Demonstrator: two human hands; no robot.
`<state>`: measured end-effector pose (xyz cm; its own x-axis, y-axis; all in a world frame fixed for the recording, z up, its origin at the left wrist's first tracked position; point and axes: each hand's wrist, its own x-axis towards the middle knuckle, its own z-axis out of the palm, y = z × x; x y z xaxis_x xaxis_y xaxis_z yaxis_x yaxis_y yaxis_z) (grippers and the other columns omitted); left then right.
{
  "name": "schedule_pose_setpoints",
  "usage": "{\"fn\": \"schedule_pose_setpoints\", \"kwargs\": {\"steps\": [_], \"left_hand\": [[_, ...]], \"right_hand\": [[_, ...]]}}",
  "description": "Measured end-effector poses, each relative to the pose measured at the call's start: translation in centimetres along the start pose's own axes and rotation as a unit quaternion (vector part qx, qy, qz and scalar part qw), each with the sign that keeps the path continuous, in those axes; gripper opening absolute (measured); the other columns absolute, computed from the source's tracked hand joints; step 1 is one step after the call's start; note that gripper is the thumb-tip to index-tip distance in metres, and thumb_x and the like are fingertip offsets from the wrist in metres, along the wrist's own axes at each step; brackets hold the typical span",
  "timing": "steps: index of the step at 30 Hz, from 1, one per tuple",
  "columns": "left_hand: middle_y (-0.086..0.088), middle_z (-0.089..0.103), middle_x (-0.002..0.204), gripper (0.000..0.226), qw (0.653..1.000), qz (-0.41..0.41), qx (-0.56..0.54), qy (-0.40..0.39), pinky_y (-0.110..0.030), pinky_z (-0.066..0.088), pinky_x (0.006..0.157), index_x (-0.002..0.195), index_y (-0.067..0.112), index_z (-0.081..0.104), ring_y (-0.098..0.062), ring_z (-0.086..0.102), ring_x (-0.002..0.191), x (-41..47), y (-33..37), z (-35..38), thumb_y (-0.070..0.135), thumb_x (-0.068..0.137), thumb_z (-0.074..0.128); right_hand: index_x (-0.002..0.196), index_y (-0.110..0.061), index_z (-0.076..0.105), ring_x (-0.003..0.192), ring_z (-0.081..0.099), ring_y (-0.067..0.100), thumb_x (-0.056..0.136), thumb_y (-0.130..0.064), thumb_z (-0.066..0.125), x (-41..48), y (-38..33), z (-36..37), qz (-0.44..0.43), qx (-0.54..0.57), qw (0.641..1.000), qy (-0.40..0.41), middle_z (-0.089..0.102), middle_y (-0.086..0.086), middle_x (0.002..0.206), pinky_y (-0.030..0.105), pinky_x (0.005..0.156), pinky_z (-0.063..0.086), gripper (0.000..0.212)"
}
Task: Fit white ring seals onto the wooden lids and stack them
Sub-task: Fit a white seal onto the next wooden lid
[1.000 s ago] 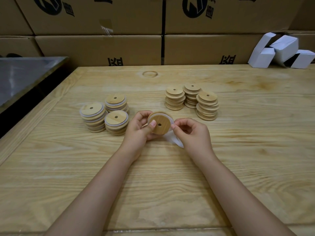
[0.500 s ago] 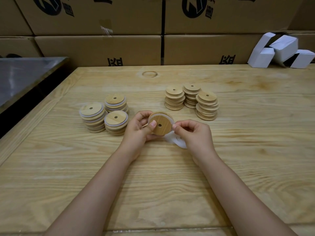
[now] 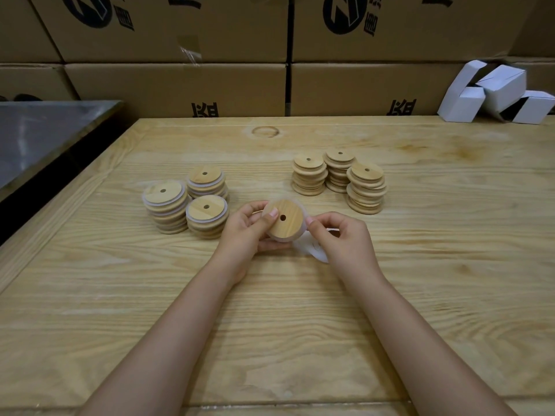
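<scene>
My left hand [image 3: 244, 232] grips a round wooden lid [image 3: 286, 219] with a small centre hole, thumb on its face, tilted toward me. A white ring seal [image 3: 304, 226] sits around the lid's rim. My right hand [image 3: 342, 238] pinches that seal at the lid's right edge. Loose white seals [image 3: 313, 252] lie on the table under my right hand, partly hidden. Three stacks of lids with seals [image 3: 186, 202] stand to the left. Three stacks of bare lids [image 3: 338, 178] stand to the right.
The wooden table [image 3: 270, 325] stretches toward me. Brown cardboard boxes [image 3: 180, 88] wall off the back. White folded cartons [image 3: 495, 94] lie at the back right. A metal surface [image 3: 39, 136] borders the left edge.
The lid has turned a little in my left hand. My right hand's pinch has shifted along the seal at the lid's right edge. The stacks have not moved.
</scene>
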<state>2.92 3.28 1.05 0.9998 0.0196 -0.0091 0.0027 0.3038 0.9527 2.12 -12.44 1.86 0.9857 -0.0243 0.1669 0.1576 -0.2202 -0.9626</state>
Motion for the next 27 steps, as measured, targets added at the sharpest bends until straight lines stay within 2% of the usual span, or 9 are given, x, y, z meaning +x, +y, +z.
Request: {"fn": "schedule_pose_setpoints", "kwargs": {"steps": [4, 10, 16, 19, 24, 27], "left_hand": [[-0.01, 0.067, 0.09, 0.031, 1.0, -0.03, 0.003, -0.008, -0.031, 0.059, 0.058, 0.118, -0.001, 0.049, -0.02, 0.07, 0.073, 0.1, 0.19, -0.1, 0.012, 0.091, 0.054], [-0.007, 0.071, 0.083, 0.03, 1.0, -0.027, 0.011, 0.001, -0.03, 0.057, 0.054, 0.117, -0.003, 0.049, -0.019, 0.07, 0.068, -0.04, 0.13, 0.01, 0.01, 0.09, 0.056], [-0.011, 0.07, 0.085, 0.034, 1.0, -0.023, 0.011, 0.013, -0.031, 0.058, 0.055, 0.118, -0.004, 0.05, -0.021, 0.07, 0.068, 0.01, 0.24, -0.14, 0.01, 0.088, 0.058], [-0.007, 0.072, 0.079, 0.03, 0.999, -0.027, 0.019, -0.005, -0.031, 0.058, 0.054, 0.114, -0.002, 0.051, -0.021, 0.07, 0.067, -0.02, 0.24, -0.19, 0.01, 0.089, 0.057], [-0.006, 0.072, 0.076, 0.016, 0.999, -0.019, 0.025, -0.013, -0.032, 0.057, 0.052, 0.104, 0.005, 0.053, -0.021, 0.07, 0.064, -0.23, 0.33, -0.12, 0.008, 0.089, 0.057], [-0.004, 0.072, 0.075, 0.011, 1.0, -0.004, 0.027, -0.01, -0.031, 0.056, 0.05, 0.1, 0.008, 0.054, -0.019, 0.069, 0.063, -0.35, 0.38, 0.04, 0.008, 0.089, 0.057]], "right_hand": [[0.076, -0.014, 0.07, 0.072, 0.057, 0.01, 0.086, -0.026, 0.064, -0.11, 0.02, -0.09, -0.008, -0.056, 0.998, -0.016, 0.067, -0.007, 0.076, 0.028, 0.07, 0.044, 0.017], [0.074, -0.012, 0.068, 0.063, 0.05, 0.007, 0.087, -0.021, 0.063, -0.15, 0.04, -0.01, 0.027, -0.043, 0.998, -0.035, 0.059, -0.006, 0.066, 0.022, 0.063, 0.039, 0.016], [0.076, -0.011, 0.067, 0.069, 0.051, 0.009, 0.088, -0.019, 0.062, -0.22, -0.38, -0.02, 0.048, -0.009, 0.998, -0.051, 0.061, 0.002, 0.074, 0.02, 0.062, 0.04, 0.015], [0.075, -0.013, 0.066, 0.072, 0.052, 0.009, 0.088, -0.019, 0.062, -0.36, -0.31, -0.11, 0.037, -0.014, 0.998, -0.047, 0.062, -0.003, 0.076, 0.022, 0.066, 0.039, 0.015], [0.075, -0.016, 0.064, 0.089, 0.052, 0.016, 0.087, -0.018, 0.062, -0.34, 0.07, 0.15, -0.006, -0.112, 0.993, -0.023, 0.059, -0.008, 0.084, 0.027, 0.076, 0.038, 0.012], [0.069, -0.019, 0.061, 0.083, 0.053, 0.012, 0.086, -0.016, 0.063, -0.38, 0.01, 0.18, 0.01, -0.078, 0.997, -0.009, 0.06, -0.007, 0.082, 0.025, 0.074, 0.037, 0.018]]}}
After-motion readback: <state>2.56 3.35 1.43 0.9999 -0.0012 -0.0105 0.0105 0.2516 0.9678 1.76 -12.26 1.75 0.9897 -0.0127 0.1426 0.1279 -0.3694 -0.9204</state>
